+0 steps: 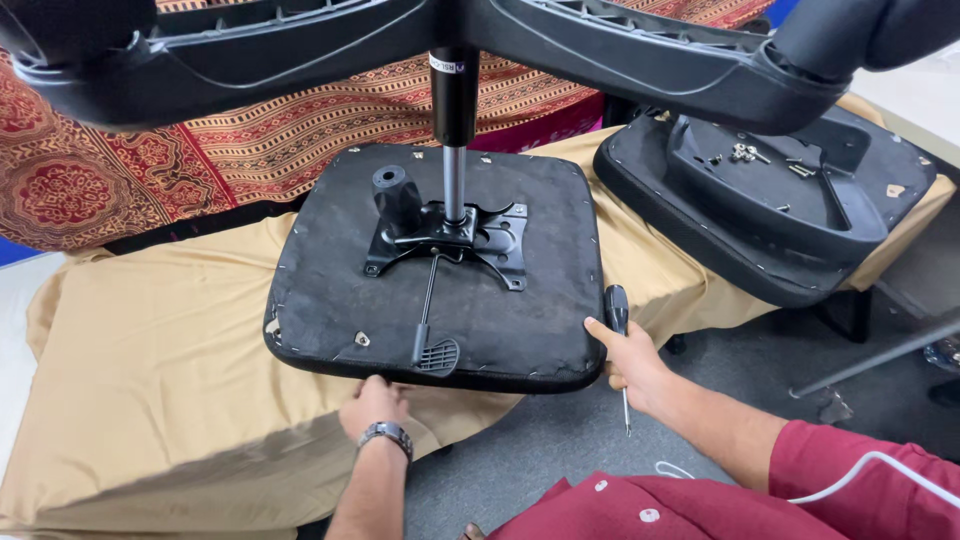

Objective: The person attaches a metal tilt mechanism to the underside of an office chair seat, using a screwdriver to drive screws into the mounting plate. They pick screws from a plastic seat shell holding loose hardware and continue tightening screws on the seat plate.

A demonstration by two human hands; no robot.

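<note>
- We see bright, even indoor light, seemingly from above.
- Soft shadow sits under the seat (440,270) on the tan cloth (150,380).
- Mild sheen on the gas cylinder (454,180) and chair base (620,50).
- Focus is sharp mid-frame; the base at the top edge looms large, slightly bowed.
</note>
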